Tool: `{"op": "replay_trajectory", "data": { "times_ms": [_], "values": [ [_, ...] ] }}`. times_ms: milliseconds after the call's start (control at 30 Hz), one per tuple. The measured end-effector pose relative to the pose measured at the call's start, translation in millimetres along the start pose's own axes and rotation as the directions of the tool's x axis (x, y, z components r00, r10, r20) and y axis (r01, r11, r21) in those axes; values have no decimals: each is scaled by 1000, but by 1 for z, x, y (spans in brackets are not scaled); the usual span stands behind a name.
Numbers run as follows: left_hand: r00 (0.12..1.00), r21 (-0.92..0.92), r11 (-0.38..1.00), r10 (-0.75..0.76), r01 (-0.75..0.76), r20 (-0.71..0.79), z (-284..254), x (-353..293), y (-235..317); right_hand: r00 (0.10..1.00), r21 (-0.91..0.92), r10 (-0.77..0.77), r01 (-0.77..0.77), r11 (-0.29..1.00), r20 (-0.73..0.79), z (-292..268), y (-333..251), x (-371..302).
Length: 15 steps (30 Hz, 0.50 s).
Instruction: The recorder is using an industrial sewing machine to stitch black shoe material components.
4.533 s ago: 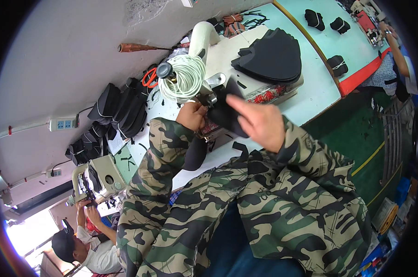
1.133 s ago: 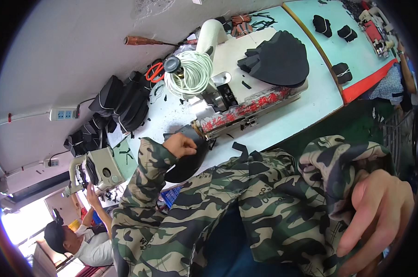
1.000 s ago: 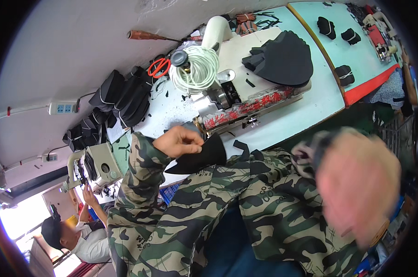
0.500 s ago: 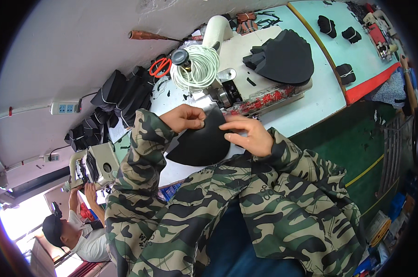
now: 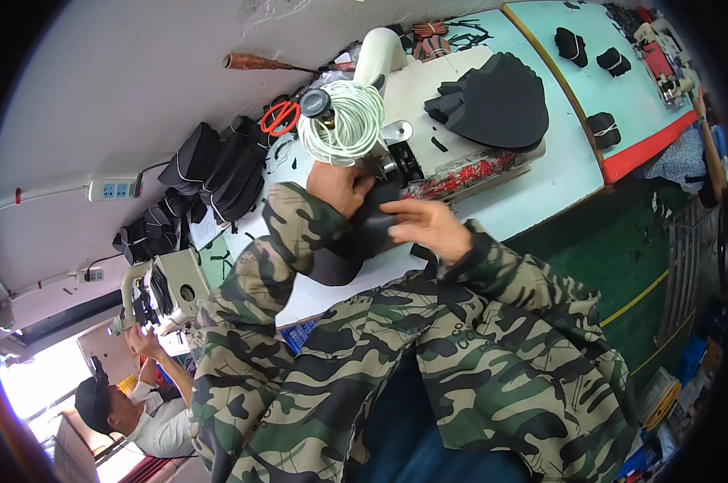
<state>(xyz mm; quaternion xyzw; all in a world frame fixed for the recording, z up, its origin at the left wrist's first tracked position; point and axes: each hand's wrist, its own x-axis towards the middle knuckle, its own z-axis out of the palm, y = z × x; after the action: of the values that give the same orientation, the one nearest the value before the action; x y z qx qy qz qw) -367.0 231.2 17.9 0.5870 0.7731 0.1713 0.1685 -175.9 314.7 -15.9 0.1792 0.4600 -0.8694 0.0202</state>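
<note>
A long pale worktable (image 5: 533, 189) is seen running from upper right to lower left, and every other place is given from the white sewing machine (image 5: 416, 88) standing on it. A fanned stack of black cut pieces (image 5: 492, 105) is laid on the machine's flat bed, to its right. A row of black bundled pieces (image 5: 219, 169) is ranged along the wall well to the left of the machine. A second sewing machine (image 5: 167, 286) is placed far to the lower left, where another person (image 5: 134, 406) is seated with hands raised to it.

A black curved piece (image 5: 356, 241) is held just below the front of the machine, over the table edge. It is gripped from the left by the left hand (image 5: 340, 187), whose fingers are closed on its upper edge close to the needle area. It is pinched from the right by the right hand (image 5: 428, 227), thumb and fingers closed on its folded top. Both forearms are covered by camouflage sleeves.

A coil of white cord (image 5: 348, 121) is set on the machine's left end, just above the left hand. Red-handled scissors (image 5: 279, 117) are lying just left of the coil. A white power strip (image 5: 114, 189) is fixed on the wall far to the left. 3 small black bundles (image 5: 593, 76) are scattered well to the right of the machine.
</note>
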Motion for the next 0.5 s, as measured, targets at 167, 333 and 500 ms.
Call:
{"op": "replay_trajectory", "data": {
  "times_ms": [167,333,500],
  "values": [
    [980,-101,975,-198,197,8,15,-14,14,988,-588,-152,135,798,20,-40,-62,0],
    [910,-689,595,-238,414,341,16,-33,17,902,-726,-431,302,618,8,-42,-89,-7],
    [688,-688,18,30,725,725,11,-41,3,815,-841,-577,275,467,-54,-19,-68,-20]
  ]
}}
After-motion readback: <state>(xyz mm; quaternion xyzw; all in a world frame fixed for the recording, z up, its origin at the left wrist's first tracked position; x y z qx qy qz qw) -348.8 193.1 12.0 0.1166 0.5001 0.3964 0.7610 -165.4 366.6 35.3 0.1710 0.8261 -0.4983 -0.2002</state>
